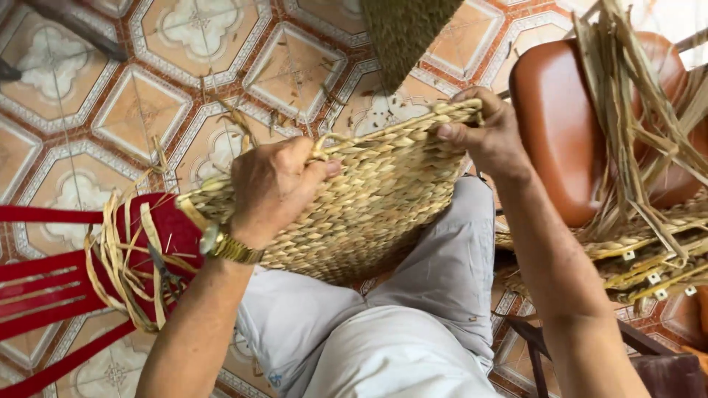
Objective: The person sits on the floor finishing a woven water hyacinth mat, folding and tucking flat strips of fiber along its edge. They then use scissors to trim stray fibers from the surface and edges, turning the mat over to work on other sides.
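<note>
A flat woven straw basket piece [376, 199] lies across my lap, tilted up toward the right. My left hand [273, 184] grips its upper edge near the left side, thumb pressed over the braided rim, a gold wristwatch [228, 247] on the wrist. My right hand [483, 133] pinches the top right corner of the same piece. My legs in light grey trousers [413, 324] sit below it.
A red plastic chair [51, 287] at the left carries loose straw strips and scissors [166, 276]. A brown padded stool [568, 125] at the right holds long dried straw [634, 110] and stacked woven pieces [649, 258]. The floor is patterned tile [140, 103]. Another woven piece [402, 33] hangs at the top.
</note>
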